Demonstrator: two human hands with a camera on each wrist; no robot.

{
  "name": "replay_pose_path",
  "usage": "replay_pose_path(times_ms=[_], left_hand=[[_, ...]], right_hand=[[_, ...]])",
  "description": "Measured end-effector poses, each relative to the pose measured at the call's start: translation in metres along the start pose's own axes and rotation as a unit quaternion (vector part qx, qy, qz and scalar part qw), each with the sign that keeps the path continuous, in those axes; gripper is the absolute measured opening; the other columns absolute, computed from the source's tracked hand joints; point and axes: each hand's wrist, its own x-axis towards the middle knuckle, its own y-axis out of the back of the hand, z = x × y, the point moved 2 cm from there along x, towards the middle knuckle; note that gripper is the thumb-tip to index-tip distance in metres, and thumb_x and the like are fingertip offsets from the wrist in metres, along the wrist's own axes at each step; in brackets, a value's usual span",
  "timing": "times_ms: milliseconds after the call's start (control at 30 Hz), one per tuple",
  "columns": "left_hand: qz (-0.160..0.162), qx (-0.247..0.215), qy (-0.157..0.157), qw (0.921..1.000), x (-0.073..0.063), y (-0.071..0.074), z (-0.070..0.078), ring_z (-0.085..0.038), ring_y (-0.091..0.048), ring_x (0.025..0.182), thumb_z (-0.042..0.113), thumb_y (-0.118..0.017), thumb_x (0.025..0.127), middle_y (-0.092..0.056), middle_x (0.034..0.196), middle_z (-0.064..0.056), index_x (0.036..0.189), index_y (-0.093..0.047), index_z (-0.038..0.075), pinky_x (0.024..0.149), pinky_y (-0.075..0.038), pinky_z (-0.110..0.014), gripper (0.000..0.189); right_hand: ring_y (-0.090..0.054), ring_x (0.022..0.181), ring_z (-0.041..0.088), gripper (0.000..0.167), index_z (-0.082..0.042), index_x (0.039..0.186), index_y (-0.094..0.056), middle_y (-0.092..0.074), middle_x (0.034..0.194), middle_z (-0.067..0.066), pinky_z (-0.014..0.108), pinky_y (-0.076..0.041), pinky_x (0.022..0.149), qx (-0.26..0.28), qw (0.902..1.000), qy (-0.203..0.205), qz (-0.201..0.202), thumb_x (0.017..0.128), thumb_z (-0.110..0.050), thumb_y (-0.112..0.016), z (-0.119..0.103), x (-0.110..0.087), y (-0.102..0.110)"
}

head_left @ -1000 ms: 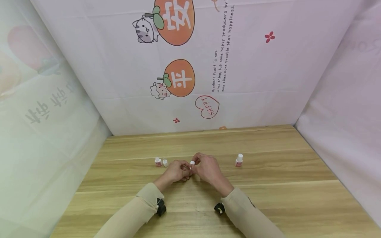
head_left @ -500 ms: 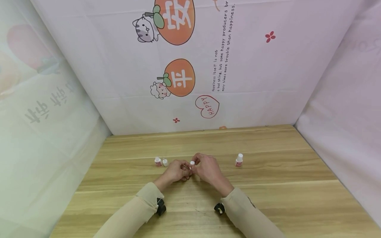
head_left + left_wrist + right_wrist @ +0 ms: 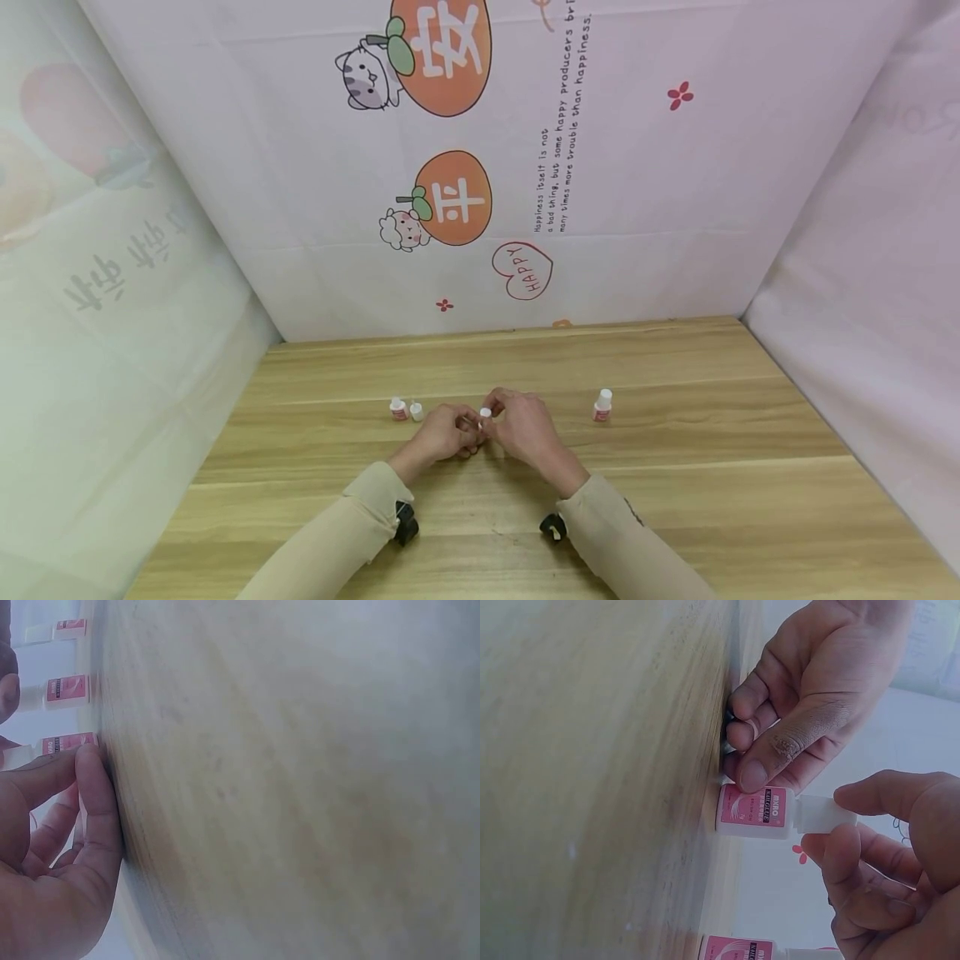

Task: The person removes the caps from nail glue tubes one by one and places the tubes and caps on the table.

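Between the two hands a small nail glue bottle (image 3: pixel 754 808) stands on the table, pink-labelled, with its white cap (image 3: pixel 825 815) on top. My left hand (image 3: pixel 442 431) pinches the bottle's lower body; the thumb lies across the label's edge in the right wrist view. My right hand (image 3: pixel 522 425) holds the cap between thumb and fingers. In the head view the bottle (image 3: pixel 486 414) is mostly covered by fingers. The left wrist view shows my left hand (image 3: pixel 67 855) against the same bottle (image 3: pixel 67 742).
Left of the hands stands an uncapped bottle (image 3: pixel 398 410) with a loose white cap (image 3: pixel 417 412) beside it. A capped bottle (image 3: pixel 602 406) stands right. Another labelled bottle (image 3: pixel 67 691) shows in the left wrist view. The wooden table (image 3: pixel 480 517) ends at printed cloth walls (image 3: pixel 615 167).
Both hands stay in place around the bottle. Only a very slight shift of the whole head view is visible.
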Motion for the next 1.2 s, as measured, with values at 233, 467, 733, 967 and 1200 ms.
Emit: replay_pose_path(times_ms=[233, 467, 733, 967, 1200], left_hand=[[-0.001, 0.011, -0.005, 0.9999, -0.0001, 0.0005, -0.0008, -0.011, -0.065, 0.06, -0.005, -0.063, 0.089, -0.073, 0.079, -0.009, 0.11, -0.07, 0.001, 0.057, -0.058, -0.026, 0.023], [-0.001, 0.011, -0.006, 0.9999, 0.0006, -0.0009, -0.0015, -0.011, -0.065, 0.06, -0.007, -0.064, 0.087, -0.073, 0.08, -0.009, 0.108, -0.071, 0.001, 0.057, -0.058, -0.026, 0.024], [-0.003, 0.019, -0.008, 0.9998, 0.0004, 0.0002, -0.0001, -0.011, -0.065, 0.06, -0.005, -0.064, 0.089, -0.073, 0.08, -0.01, 0.108, -0.071, 0.002, 0.057, -0.057, -0.026, 0.021], [-0.003, 0.021, -0.008, 0.9997, 0.001, 0.0004, -0.0014, -0.011, -0.065, 0.06, -0.004, -0.064, 0.09, -0.073, 0.08, -0.009, 0.109, -0.07, 0.002, 0.057, -0.057, -0.025, 0.02], [0.002, 0.031, -0.011, 0.9995, 0.0005, 0.0006, 0.0005, -0.01, -0.065, 0.059, -0.002, -0.065, 0.091, -0.073, 0.079, -0.009, 0.108, -0.071, 0.003, 0.056, -0.057, -0.025, 0.02]], right_hand=[[-0.066, 0.079, 0.02, 0.011, -0.018, 0.091, -0.069, -0.074, 0.089, -0.002, 0.035, -0.052, 0.073, 0.006, 0.9999, -0.01, -0.001, 0.086, -0.025, -0.077, 0.0016, 0.0, -0.0004], [-0.065, 0.077, 0.018, 0.012, -0.017, 0.09, -0.069, -0.073, 0.087, -0.003, 0.037, -0.052, 0.075, 0.009, 0.9999, -0.011, 0.0, 0.086, -0.024, -0.077, 0.0013, -0.0007, -0.0002], [-0.067, 0.08, 0.021, 0.009, -0.018, 0.091, -0.07, -0.075, 0.088, -0.002, 0.041, -0.053, 0.079, 0.021, 0.9997, -0.011, 0.006, 0.087, -0.022, -0.076, 0.0007, 0.0003, -0.0003], [-0.067, 0.08, 0.02, 0.012, -0.017, 0.091, -0.069, -0.074, 0.088, -0.002, 0.039, -0.053, 0.078, 0.014, 0.9998, -0.007, 0.009, 0.086, -0.025, -0.077, 0.0016, -0.0005, 0.0011], [-0.067, 0.08, 0.021, 0.011, -0.017, 0.09, -0.069, -0.074, 0.088, -0.002, 0.042, -0.053, 0.083, 0.017, 0.9998, -0.004, 0.009, 0.086, -0.023, -0.077, 0.0011, 0.0005, 0.0016]])
